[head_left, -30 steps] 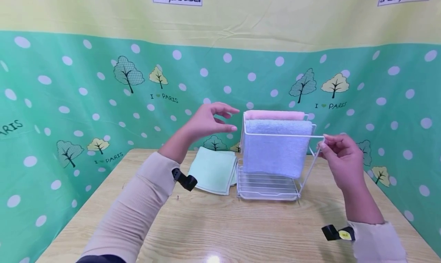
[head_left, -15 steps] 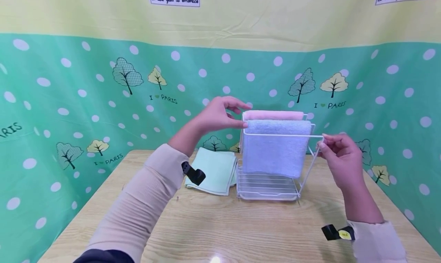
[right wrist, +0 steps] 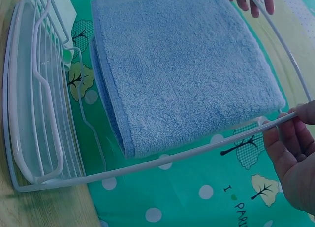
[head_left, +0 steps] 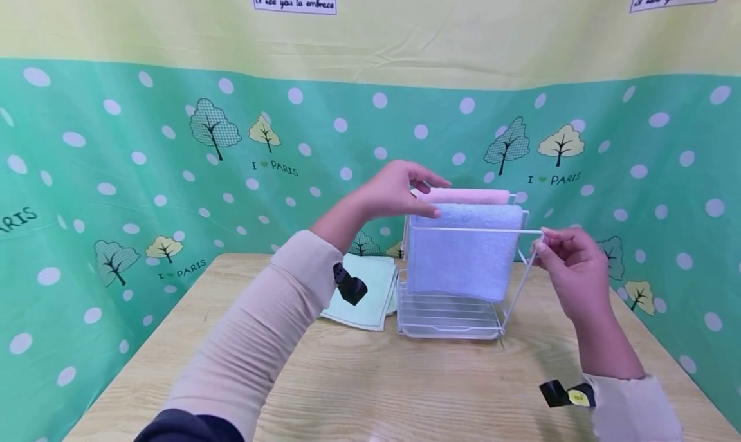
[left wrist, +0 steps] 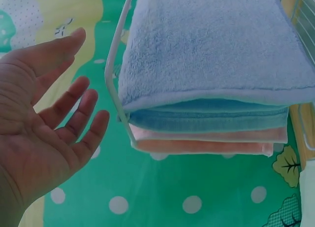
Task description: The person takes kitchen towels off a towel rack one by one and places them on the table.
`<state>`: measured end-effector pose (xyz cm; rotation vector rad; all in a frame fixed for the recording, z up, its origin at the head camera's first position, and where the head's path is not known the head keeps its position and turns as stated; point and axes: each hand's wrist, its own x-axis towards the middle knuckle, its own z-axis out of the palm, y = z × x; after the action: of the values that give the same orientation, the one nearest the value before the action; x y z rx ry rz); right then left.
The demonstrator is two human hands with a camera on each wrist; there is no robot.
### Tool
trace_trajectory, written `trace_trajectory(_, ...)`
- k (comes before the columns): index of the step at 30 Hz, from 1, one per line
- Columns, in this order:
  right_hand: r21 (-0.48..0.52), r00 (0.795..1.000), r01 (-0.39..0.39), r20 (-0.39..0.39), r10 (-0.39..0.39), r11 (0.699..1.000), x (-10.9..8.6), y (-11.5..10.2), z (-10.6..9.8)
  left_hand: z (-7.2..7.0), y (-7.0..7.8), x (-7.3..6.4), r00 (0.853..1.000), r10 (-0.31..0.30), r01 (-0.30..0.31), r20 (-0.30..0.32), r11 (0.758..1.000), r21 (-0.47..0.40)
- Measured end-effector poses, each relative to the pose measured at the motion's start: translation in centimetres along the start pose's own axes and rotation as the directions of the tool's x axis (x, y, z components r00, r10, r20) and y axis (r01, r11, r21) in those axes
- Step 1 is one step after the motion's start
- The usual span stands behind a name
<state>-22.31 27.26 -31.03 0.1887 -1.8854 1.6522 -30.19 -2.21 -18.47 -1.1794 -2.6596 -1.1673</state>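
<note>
Left hand point(head_left: 399, 190): fingers apart, at top left of white rack point(head_left: 451, 331)
Right hand point(head_left: 573, 268): fingers pinching rack's top right corner
Blue towel point(head_left: 463, 262): hung on rack
Pink towel point(head_left: 477, 196): on rack, behind blue towel

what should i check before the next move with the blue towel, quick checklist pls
1. Rack standing upright on the table: ok.
2. Right hand holding the rack's top corner: ok.
3. Blue towel hanging on the rack: ok.
4. Pink towel hanging behind the blue one: ok.
5. Left hand gripping the blue towel: not ok, it is open.
6. Green cloths not touching the rack: cannot tell.
</note>
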Motion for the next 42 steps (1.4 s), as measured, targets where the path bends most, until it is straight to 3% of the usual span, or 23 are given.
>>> trace_trajectory(12, -0.011, 1.000, 0.013, 0.006, -0.013, 1.000, -0.1, 0.1, -0.1, 0.9, 1.3, 1.6, 0.997, -0.039, 0.034, 0.065, 0.996, 0.080)
trace_trajectory(22, -0.027, 1.000, 0.019, 0.001, -0.019, 0.999, -0.2, -0.3, 0.2, 0.9, 1.6, 2.6, 0.989, -0.095, 0.086, 0.113, 0.993, 0.083)
trace_trajectory(32, -0.054, 1.000, -0.018, -0.002, 0.018, 0.998, -0.3, -0.2, 0.0, 1.7, 0.6, 3.5, 0.985, -0.143, 0.133, 0.092, 0.985, 0.108)
trace_trajectory(42, 0.055, 1.000, -0.005, 0.004, 0.005, 0.998, -0.4, -0.4, 0.1, 2.6, -0.1, 4.0, 0.989, -0.108, 0.094, 0.104, 0.988, 0.125)
